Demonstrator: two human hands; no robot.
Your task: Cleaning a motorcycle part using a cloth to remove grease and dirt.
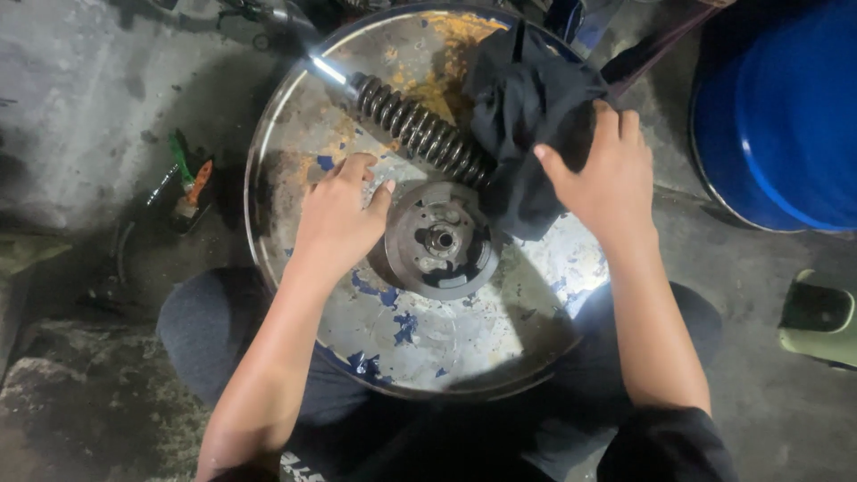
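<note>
A grey concrete floor (pixel 71 98) filled the left, dirty and stained, with a small green and orange tool (pixel 189 183) lying on it. Next came the round drum top (pixel 446 344), worn bare metal with rust and flecks of blue paint. The left hand (pixel 339 214) lay flat, fingers spread, against the rim of a round metal disc (pixel 439 239) in the middle. A coiled spring (pixel 420 132) lay slanted behind it. The right hand (pixel 603 174) pressed open on a dark cloth (pixel 527 98). A blue barrel (pixel 786 107) stood far right.
</note>
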